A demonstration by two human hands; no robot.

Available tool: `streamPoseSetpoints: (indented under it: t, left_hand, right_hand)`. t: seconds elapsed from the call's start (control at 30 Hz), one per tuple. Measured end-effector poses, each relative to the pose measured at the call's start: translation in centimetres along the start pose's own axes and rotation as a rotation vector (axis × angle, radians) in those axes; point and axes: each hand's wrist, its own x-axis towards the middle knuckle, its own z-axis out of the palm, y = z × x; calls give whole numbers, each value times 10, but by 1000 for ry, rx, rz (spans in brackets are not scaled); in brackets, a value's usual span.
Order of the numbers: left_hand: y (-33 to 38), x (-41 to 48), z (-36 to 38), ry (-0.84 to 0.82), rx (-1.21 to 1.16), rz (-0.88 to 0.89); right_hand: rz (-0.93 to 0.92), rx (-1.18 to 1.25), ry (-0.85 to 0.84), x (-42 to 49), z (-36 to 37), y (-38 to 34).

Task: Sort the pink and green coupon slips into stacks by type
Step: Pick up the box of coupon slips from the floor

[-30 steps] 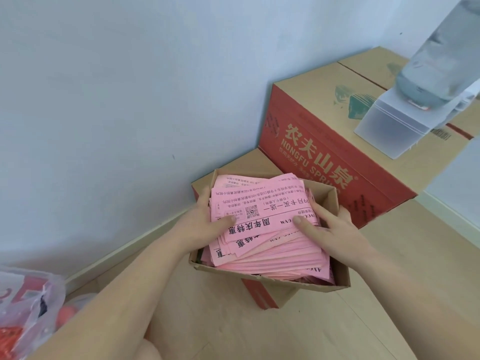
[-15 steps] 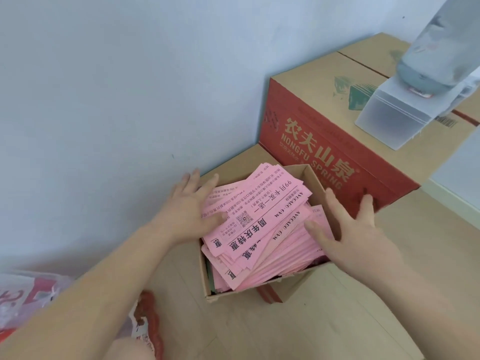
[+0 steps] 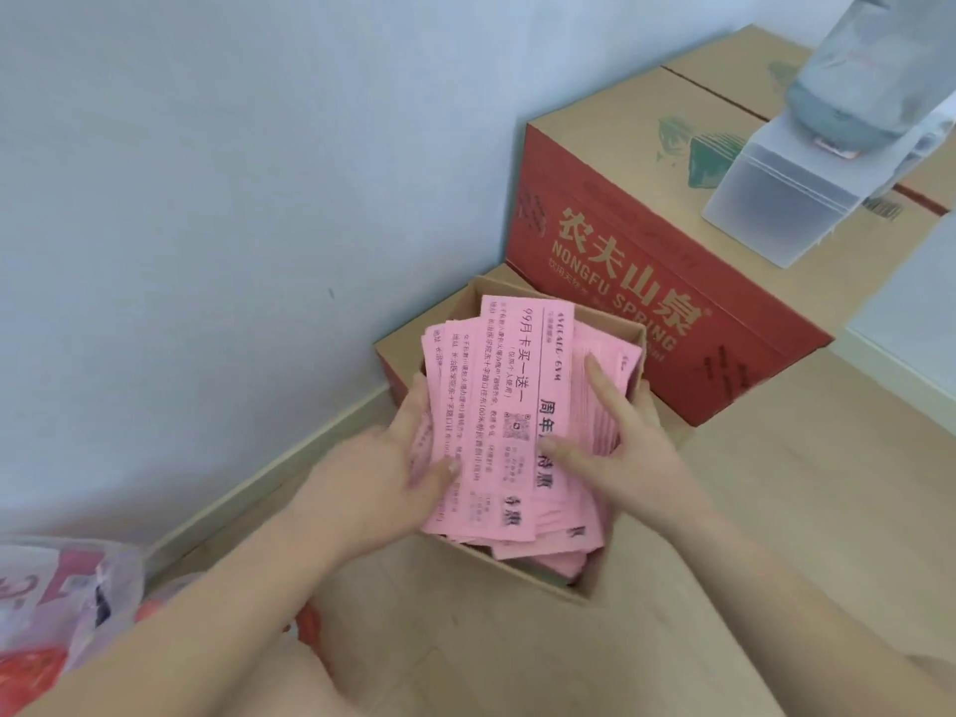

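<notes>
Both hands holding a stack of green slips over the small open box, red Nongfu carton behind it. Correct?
Colour's wrong: pink, not green. The head view shows the left hand and right hand holding a stack of pink slips over the small open box, red Nongfu carton behind it.

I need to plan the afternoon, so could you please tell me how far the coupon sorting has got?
Barely started: no sorted stack is in view. In hand: the left hand and right hand hold a bundle of pink slips at the small box. Left: the whole sort, loose slips below included.
</notes>
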Motion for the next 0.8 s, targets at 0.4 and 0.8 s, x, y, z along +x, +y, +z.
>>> streamPoseSetpoints:
  t: [0.4, 0.8]
  left_hand:
    - [-3, 35, 15, -16, -90, -24]
    - [-2, 43, 13, -8, -136, -71]
  right_hand:
    - [49, 68, -22, -6, 0, 40]
    - [62, 211, -65, 8, -10, 45]
